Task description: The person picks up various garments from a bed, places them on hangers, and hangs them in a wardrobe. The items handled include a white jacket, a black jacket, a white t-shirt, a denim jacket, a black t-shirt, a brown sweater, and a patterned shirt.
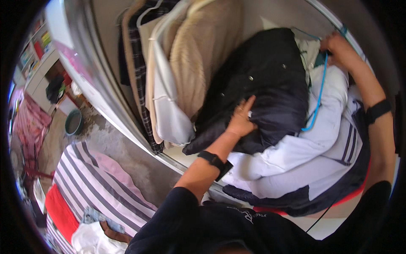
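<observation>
My left hand (242,118) lies on a black puffy jacket (269,76) with small metal snaps, its visible fingers spread. The jacket is heaped inside an open wardrobe. At the upper right, my right hand (338,47) has its fingers curled around the upper end of a blue clothes hanger (321,95). The hanger's lower part runs down over a white garment (304,152) piled beside and below the jacket. A pale garment (307,50) shows between the jacket and my right hand. Beneath the white clothing lie dark and red fabric.
Several garments hang on the left inside the wardrobe, among them a beige fleece coat (196,60). A metal-edged wardrobe door frame (104,104) curves alongside. Behind my left arm is a bed with a striped sheet (101,181), holding white and red clothes. A green bucket (74,122) stands on the floor.
</observation>
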`<state>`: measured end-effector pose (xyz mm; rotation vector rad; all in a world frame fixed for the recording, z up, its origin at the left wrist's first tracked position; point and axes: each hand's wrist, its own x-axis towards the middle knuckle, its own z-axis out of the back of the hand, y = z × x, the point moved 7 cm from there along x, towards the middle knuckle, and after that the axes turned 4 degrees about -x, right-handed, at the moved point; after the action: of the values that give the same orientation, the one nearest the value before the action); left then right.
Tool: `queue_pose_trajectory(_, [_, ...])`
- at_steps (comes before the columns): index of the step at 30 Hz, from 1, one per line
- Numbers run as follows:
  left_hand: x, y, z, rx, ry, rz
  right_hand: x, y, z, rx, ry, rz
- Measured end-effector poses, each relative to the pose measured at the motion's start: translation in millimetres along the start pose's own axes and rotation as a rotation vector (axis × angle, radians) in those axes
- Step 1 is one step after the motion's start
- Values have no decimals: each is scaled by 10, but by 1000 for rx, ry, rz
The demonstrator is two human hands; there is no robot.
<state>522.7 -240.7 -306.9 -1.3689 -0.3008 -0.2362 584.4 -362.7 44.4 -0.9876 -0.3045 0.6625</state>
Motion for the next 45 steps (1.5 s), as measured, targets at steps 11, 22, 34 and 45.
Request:
queue_pose_trajectory(11, [-539,67,408,222,-205,-89,386,789,1074,629,36,185])
queue_pose_trajectory(22, [-1864,1184,572,272,190,635,1406,2133,1719,569,-274,312])
queue_pose_trajectory(34, [-3247,87,2755,213,-1101,418,321,4955,2886,1203,-447,1083])
queue_pose_trajectory(45, [-7743,-364,2787,518,-1957,651,-1976,8117,3851,1302,132,1813])
